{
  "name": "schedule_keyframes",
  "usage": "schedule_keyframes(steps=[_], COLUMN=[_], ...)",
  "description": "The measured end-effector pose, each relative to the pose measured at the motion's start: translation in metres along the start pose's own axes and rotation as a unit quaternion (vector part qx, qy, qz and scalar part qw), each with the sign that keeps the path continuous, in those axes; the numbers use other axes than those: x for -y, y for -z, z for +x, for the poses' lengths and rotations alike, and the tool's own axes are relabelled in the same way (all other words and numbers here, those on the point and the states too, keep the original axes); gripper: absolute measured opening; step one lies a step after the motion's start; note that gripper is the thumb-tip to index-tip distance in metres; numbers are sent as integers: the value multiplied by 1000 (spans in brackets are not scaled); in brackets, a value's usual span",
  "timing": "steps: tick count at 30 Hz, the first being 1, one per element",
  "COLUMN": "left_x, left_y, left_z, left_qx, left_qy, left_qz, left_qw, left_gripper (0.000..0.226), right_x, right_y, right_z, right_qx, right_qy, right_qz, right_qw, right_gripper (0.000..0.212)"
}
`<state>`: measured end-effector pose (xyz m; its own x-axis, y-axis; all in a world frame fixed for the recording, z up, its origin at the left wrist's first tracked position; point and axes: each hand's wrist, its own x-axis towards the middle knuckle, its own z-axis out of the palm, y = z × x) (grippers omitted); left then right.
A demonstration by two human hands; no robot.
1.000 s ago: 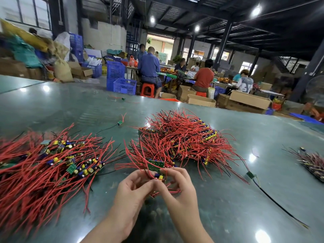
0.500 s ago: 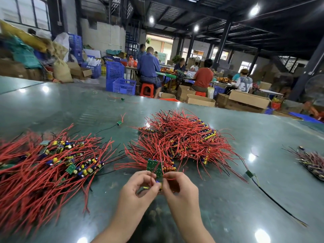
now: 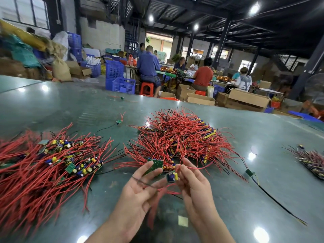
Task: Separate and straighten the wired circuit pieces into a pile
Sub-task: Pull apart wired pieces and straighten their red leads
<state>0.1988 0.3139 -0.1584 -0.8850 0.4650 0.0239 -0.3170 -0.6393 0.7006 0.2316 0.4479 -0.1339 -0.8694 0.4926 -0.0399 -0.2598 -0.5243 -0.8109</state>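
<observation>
A tangled heap of red-wired circuit pieces [image 3: 182, 135] lies in the middle of the green table. A larger spread pile [image 3: 43, 163] of the same pieces lies at the left. Just in front of the heap, my left hand [image 3: 138, 193] pinches a small green circuit board [image 3: 154, 166] between thumb and fingertips. My right hand [image 3: 196, 186] pinches a second piece by its red wire, with its blue and yellow component [image 3: 172, 177] hanging between the hands. Red and black wires trail down under both hands.
A single board with wires [image 3: 119, 122] lies behind the left pile. A green board on a long black cable [image 3: 249, 173] lies at the right, with another small pile [image 3: 312, 158] at the far right edge. People sit working at tables beyond the table's far edge.
My hands have lifted from the table and drawn apart. The two boards held together before are now split, one in each hand.
</observation>
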Motion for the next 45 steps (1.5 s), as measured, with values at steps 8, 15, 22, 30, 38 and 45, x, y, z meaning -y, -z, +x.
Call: schedule_keyframes(steps=[8, 15, 22, 30, 38, 45], left_x=[-3, 1, 1, -5, -2, -7], left_y=[1, -7, -8, -7, -2, -5], left_z=[-4, -3, -2, -3, -1, 0], left_qx=[47, 22, 3, 37, 14, -33], left_qy=[112, 130, 131, 164, 179, 77], left_qz=[91, 89, 101, 175, 206, 101], left_qw=[988, 987, 986, 970, 962, 991], left_gripper=[41, 12, 15, 33, 29, 18], right_x=[-13, -19, -17, -28, -28, -19], right_y=[-8, -13, -14, -15, -12, -12], right_z=[-12, -16, -15, -22, -16, -14], right_qx=[61, 46, 62, 67, -17, 30], right_qy=[162, 222, 101, 185, 221, 172], right_qz=[-346, -380, -242, -323, -264, -229], right_qw=[922, 897, 963, 926, 939, 957], right_gripper=[37, 46, 27, 35, 29, 27])
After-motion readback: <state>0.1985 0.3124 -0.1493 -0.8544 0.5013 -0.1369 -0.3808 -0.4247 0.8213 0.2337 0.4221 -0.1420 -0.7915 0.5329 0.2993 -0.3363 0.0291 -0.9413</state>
